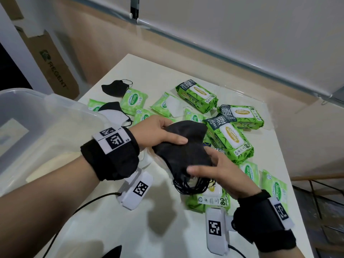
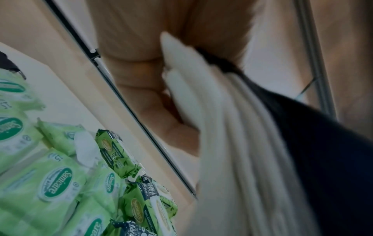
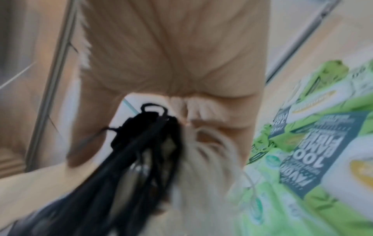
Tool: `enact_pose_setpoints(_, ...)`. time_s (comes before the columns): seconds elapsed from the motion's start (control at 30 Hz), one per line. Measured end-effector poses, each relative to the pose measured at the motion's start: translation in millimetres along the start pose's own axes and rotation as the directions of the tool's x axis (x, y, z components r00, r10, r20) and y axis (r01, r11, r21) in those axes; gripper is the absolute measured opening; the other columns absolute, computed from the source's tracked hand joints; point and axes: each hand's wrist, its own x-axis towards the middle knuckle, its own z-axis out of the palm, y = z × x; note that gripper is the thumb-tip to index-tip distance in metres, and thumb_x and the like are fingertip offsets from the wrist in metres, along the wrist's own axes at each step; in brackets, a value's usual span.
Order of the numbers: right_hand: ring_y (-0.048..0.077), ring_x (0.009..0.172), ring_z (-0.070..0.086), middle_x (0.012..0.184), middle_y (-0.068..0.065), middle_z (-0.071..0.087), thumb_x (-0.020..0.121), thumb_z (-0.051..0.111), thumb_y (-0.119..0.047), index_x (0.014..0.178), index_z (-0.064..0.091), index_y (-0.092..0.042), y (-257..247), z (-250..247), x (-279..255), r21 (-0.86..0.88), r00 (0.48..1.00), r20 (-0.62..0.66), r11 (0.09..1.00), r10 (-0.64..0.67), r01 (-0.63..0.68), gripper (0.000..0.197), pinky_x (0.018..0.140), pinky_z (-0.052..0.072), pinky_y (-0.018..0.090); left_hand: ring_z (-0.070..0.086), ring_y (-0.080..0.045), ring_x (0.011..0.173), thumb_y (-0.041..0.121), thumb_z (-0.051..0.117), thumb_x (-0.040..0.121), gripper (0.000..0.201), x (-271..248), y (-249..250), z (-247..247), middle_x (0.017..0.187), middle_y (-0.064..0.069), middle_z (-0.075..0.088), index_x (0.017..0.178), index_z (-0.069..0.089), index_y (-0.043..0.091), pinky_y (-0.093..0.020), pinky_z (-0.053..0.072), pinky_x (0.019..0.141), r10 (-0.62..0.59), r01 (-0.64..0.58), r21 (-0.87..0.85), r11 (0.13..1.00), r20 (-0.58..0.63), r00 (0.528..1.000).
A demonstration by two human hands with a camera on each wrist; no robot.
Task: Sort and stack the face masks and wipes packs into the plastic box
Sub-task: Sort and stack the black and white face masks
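Both hands hold a stack of black face masks (image 1: 183, 146) above the white table (image 1: 167, 229). My left hand (image 1: 160, 134) grips its far end, thumb on top. My right hand (image 1: 210, 167) pinches the near end, where black ear loops (image 1: 189, 186) dangle. In the left wrist view the stack of masks (image 2: 262, 143) shows white inner layers under a black outer one; in the right wrist view the stack's loops (image 3: 141, 151) hang blurred. Green wipes packs, large (image 1: 230, 140) and small (image 1: 134, 99), lie scattered on the table. The clear plastic box (image 1: 37, 131) stands at the left.
More masks lie on the table: a black one (image 1: 116, 87) at the far left, a black-and-white one (image 1: 115, 113) by the box, a white one (image 1: 176, 107) on a small pack. Cardboard boxes (image 1: 54, 71) stand beyond the table. A metal rack (image 1: 320, 198) is at the right.
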Motion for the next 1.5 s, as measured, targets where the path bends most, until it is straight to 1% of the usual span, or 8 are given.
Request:
enact_pose_setpoints(0.17,0.010,0.060,0.054,0.064,0.000,0.059,0.063,0.061,-0.004,0.074,0.060,-0.002,4.4,0.9,-0.7,-0.031,0.991,-0.127,0.998,-0.051,0.048,0.011,0.058,0.044,0.018,0.068,-0.021,0.076,0.003,0.082,0.056,0.035,-0.8,3.4,-0.7,0.084,-0.009,0.072,0.089,0.069,0.005,-0.029,0.057,0.072,-0.006,0.011,-0.125,0.992,0.040,0.999)
enact_pose_setpoints(0.37,0.021,0.062,0.046,0.069,0.013,0.049,0.051,0.066,-0.016,0.071,0.058,0.005,1.1,1.1,2.3,0.122,0.949,-0.316,0.992,0.007,0.033,0.030,0.058,0.038,0.028,0.068,-0.018,0.074,-0.014,0.078,0.057,0.033,-5.3,5.9,1.9,0.080,-0.005,0.073,0.080,0.068,0.007,-0.027,0.058,0.072,0.002,-0.002,-0.106,0.994,-0.002,1.000)
enact_pose_setpoints(0.5,0.027,0.074,0.043,0.091,0.019,0.043,0.047,0.067,-0.016,0.107,0.054,-0.001,-0.2,-5.5,3.2,0.283,0.947,-0.312,0.959,0.077,0.015,0.063,0.060,0.041,0.030,0.069,-0.016,0.070,-0.015,0.077,0.057,0.033,-2.8,8.3,-1.6,0.076,-0.004,0.073,0.078,0.066,0.007,-0.029,0.059,0.070,0.033,-0.044,-0.138,0.989,-0.084,0.996)
enact_pose_setpoints(0.7,0.030,0.084,0.054,0.096,0.022,0.059,0.068,0.055,-0.005,0.107,0.050,0.024,-0.8,-15.7,-3.7,0.299,0.963,-0.268,0.953,0.034,0.049,0.049,0.064,0.051,0.028,0.069,-0.016,0.071,-0.017,0.077,0.055,0.035,-2.3,11.6,-2.4,0.074,-0.003,0.072,0.078,0.066,0.008,-0.030,0.058,0.072,0.054,-0.074,-0.161,0.984,-0.126,0.991)
enact_pose_setpoints(0.87,0.022,0.078,0.059,0.082,0.006,0.065,0.065,0.060,-0.011,0.093,0.059,-0.003,-3.4,-11.6,-11.7,0.030,0.952,-0.301,0.997,-0.059,0.072,0.029,0.068,0.050,0.026,0.069,-0.022,0.077,-0.011,0.081,0.047,0.041,-2.2,11.2,-5.0,0.080,-0.008,0.073,0.081,0.067,0.007,-0.033,0.058,0.076,0.031,-0.044,-0.148,0.988,-0.084,0.996)
enact_pose_setpoints(1.17,-0.007,0.134,0.034,0.144,-0.018,0.039,0.047,0.085,-0.051,0.147,0.029,-0.031,-14.0,3.4,-10.2,-0.479,0.932,-0.248,0.870,-0.265,0.120,0.116,0.109,0.029,0.021,0.069,-0.019,0.077,0.003,0.088,0.053,0.038,-5.3,7.4,4.2,0.084,-0.008,0.074,0.085,0.067,0.006,-0.037,0.057,0.078,0.052,-0.050,0.154,0.987,-0.004,0.999)
enact_pose_setpoints(1.37,0.010,0.089,0.069,0.097,0.000,0.075,0.072,0.072,-0.025,0.101,0.068,-0.015,-26.9,5.1,7.0,-0.123,0.972,-0.160,0.980,-0.174,0.156,0.031,0.078,0.053,0.020,0.069,-0.017,0.093,0.016,0.091,0.048,0.071,-12.7,22.1,17.4,0.101,-0.003,0.071,0.109,0.056,0.012,-0.038,0.055,0.086,0.129,-0.170,0.264,0.949,0.164,0.978)
enact_pose_setpoints(1.5,0.015,0.083,0.070,0.092,0.005,0.075,0.070,0.068,-0.026,0.096,0.069,-0.009,-23.6,-7.2,9.1,-0.003,0.935,-0.309,0.983,-0.174,0.182,0.031,0.073,0.055,0.024,0.061,0.008,0.092,0.012,0.094,0.045,0.125,-17.2,18.1,13.6,0.118,0.011,0.060,0.142,0.016,0.029,-0.013,0.048,0.084,0.101,-0.185,0.346,0.920,0.248,0.964)
